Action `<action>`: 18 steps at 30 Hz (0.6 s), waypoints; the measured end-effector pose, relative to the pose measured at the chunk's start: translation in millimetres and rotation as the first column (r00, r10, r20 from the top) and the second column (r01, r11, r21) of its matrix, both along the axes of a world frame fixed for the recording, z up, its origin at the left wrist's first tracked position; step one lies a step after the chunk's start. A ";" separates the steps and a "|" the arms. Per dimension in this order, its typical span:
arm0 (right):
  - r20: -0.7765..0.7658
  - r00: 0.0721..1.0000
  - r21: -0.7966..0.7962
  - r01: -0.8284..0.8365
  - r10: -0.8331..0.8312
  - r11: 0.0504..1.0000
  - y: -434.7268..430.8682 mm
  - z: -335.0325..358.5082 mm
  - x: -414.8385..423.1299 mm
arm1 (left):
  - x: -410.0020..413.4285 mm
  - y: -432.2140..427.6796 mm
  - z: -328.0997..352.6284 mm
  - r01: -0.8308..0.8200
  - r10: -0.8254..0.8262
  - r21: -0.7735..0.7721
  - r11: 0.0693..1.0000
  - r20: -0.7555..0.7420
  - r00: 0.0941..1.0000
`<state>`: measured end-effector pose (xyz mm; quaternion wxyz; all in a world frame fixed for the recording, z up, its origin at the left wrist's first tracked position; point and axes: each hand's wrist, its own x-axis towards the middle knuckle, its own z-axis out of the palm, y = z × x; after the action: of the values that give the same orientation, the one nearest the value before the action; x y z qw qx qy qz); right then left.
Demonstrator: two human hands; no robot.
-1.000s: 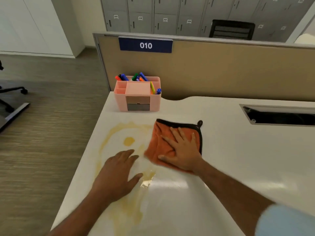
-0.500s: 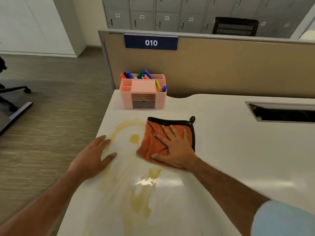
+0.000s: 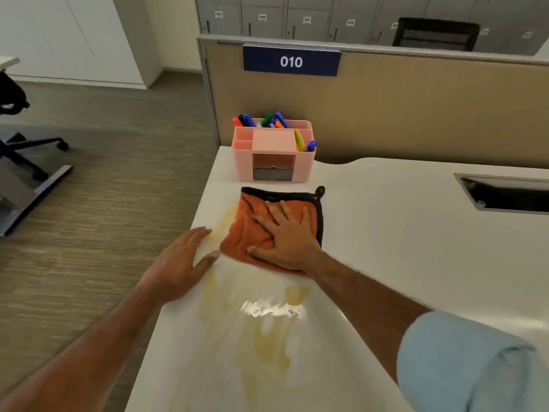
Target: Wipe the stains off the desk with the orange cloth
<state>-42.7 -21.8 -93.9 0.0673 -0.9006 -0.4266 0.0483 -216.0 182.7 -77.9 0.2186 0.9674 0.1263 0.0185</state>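
Note:
An orange cloth [image 3: 248, 230] with a black hem lies flat on the white desk [image 3: 386, 233], just in front of the pen organiser. My right hand [image 3: 286, 236] presses on it palm down, fingers spread. Yellowish stains [image 3: 261, 340] smear the desk in front of the cloth and run toward the near edge; a thin streak [image 3: 227, 217] shows at the cloth's left side. My left hand [image 3: 181, 263] rests flat on the desk's left edge, fingers apart, holding nothing.
A pink pen organiser [image 3: 273, 153] with coloured markers stands at the desk's back left corner. A beige partition [image 3: 416, 108] closes the back. A cable slot [image 3: 505, 194] opens at the right. The desk's left edge drops to the floor, where an office chair [image 3: 17, 138] stands.
My right hand has pushed the cloth away from me and left, over the upper stain spot, close to the organiser. My left hand slid left to the desk edge.

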 end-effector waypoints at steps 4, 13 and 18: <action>0.020 0.996 0.053 -0.088 0.087 0.995 -64.0 -4.0 -15.9 | 0.4 5.3 5.0 0.017 -0.017 -0.006 1.000 -0.003 1.000; -0.075 0.981 0.014 0.181 -0.179 0.983 43.8 8.1 -14.9 | -3.0 6.2 5.6 0.052 -0.051 -0.032 0.998 0.024 0.998; 0.021 0.996 0.037 -0.091 0.090 0.995 58.2 4.1 -46.8 | -5.8 8.8 8.0 0.117 -0.118 0.015 0.993 0.043 0.992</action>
<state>-89.6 36.4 -89.8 0.0782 -0.8794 -0.4683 0.0345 -221.8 191.5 -69.9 0.2162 0.9739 0.0642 0.0277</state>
